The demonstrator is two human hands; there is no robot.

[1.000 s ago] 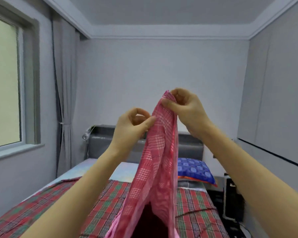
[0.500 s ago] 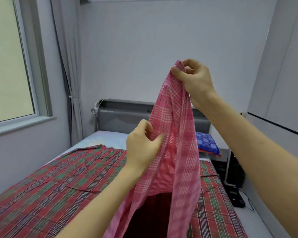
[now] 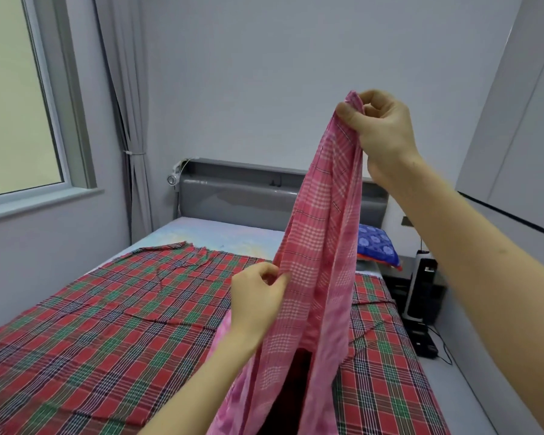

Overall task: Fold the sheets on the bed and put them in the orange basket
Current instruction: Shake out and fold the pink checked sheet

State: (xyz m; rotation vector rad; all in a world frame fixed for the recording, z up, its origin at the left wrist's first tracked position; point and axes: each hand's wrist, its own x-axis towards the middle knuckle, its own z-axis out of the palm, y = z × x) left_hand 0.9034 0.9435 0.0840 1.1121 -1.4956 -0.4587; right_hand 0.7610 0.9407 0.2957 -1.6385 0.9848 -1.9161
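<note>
red-green plaid sheet (image 3: pixel 123 324) is spread flat on the bed (image 3: pixel 220 235) | left edge of the pink checked sheet (image 3: pixel 321 246) is pinched low down by the left hand (image 3: pixel 258 301) | its top corner is held high, pinched by the right hand (image 3: pixel 379 127) | blue pillow (image 3: pixel 379 246) lies behind at the headboard (image 3: pixel 236 196)

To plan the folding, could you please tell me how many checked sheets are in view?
2: a pink sheet held up in front, and a red-green sheet spread on the bed. Others may be hidden.
</note>
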